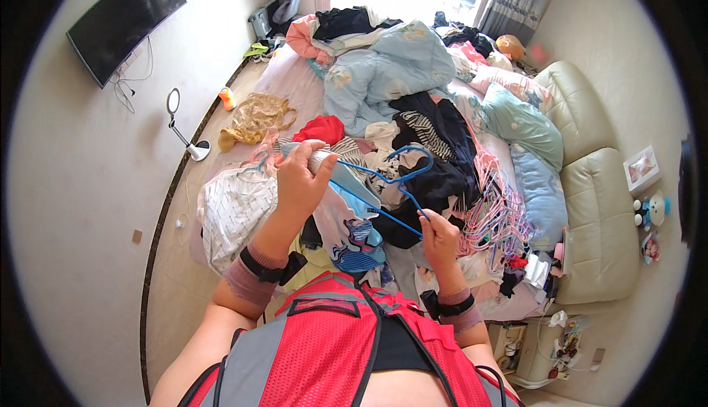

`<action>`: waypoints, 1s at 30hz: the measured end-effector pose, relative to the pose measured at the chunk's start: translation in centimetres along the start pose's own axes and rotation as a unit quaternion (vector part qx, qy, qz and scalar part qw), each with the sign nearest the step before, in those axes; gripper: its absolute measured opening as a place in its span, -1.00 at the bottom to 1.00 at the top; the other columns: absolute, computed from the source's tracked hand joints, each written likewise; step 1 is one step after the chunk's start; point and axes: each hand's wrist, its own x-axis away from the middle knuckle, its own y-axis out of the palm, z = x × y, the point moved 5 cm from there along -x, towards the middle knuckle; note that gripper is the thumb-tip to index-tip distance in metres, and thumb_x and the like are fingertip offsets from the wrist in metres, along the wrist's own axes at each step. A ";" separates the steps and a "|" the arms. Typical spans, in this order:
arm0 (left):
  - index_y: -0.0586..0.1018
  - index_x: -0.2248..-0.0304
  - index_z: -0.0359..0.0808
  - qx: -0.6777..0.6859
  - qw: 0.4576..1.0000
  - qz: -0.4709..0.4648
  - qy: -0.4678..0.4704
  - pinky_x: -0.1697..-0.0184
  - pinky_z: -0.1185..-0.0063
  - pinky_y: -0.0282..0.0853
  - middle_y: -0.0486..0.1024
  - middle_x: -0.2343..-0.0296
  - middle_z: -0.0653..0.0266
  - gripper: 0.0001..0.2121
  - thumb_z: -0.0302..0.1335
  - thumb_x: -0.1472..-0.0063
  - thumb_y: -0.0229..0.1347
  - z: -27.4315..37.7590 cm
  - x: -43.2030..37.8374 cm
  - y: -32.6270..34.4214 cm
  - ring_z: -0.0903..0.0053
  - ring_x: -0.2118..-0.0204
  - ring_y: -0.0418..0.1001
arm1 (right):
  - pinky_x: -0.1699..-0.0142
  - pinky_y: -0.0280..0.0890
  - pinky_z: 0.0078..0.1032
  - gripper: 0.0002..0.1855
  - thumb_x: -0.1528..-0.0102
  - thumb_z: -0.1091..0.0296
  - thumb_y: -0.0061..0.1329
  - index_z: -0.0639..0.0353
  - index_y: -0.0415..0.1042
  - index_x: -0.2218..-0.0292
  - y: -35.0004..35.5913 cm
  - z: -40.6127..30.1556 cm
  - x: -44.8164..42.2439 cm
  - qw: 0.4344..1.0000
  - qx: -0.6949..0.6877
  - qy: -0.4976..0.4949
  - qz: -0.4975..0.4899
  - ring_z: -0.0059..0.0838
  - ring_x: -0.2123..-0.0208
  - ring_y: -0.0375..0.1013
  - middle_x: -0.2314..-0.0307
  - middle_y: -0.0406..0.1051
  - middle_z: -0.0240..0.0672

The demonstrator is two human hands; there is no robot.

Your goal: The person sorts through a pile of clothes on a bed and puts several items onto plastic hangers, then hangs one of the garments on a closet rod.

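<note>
A blue clothes hanger [399,180] is stretched between my two hands above the clothes-covered bed. My left hand [304,177] grips light blue and white cloth around the hanger's left end. From there a garment [357,243] with a blue cartoon print hangs down towards my body. My right hand [441,234] pinches the hanger's bare right corner, and its hook points away to the upper right. How far the cloth reaches along the hanger under my left fingers is hidden.
Many tangled hangers [495,219] lie at the bed's right. A white patterned garment [238,210] lies to the left, near a gold bag [257,116]. Beyond is a light blue quilt [392,66]. A beige padded headboard [597,224] borders the right; a white stand mirror [198,151] stands left.
</note>
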 end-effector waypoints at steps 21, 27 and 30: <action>0.56 0.33 -0.25 -0.084 0.947 -0.159 0.266 0.31 0.38 0.41 0.56 0.45 0.19 -0.83 -0.40 -0.07 0.20 5.0 0.7 -2.4 0.25 0.38 0.54 | 0.46 0.22 -0.63 -0.83 -0.18 0.46 -0.01 0.32 0.52 0.21 -2.4 -1.7 0.6 0.998 0.018 -0.037 0.053 -0.64 0.58 0.32 0.54 0.42 -0.32; 0.56 0.35 -0.22 -0.066 0.945 -0.154 0.280 0.36 0.41 0.42 0.56 0.47 0.23 -0.82 -0.34 -0.09 0.20 6.5 1.0 -2.0 0.27 0.41 0.54 | 0.25 0.28 -0.34 -0.79 -0.05 0.56 0.03 0.26 0.50 0.22 -1.9 -6.7 -0.3 0.966 0.102 -0.177 0.158 -0.21 0.44 0.39 0.48 0.41 -0.25; 0.59 0.34 -0.23 -0.071 0.947 -0.154 0.272 0.37 0.43 0.43 0.58 0.45 0.22 -0.82 -0.34 -0.09 0.20 6.7 0.9 -2.6 0.28 0.40 0.55 | 0.33 0.31 -0.44 -0.85 -0.01 0.63 0.01 0.31 0.46 0.30 -2.0 -8.3 0.8 0.942 0.106 -0.275 0.162 -0.32 0.48 0.40 0.49 0.44 -0.22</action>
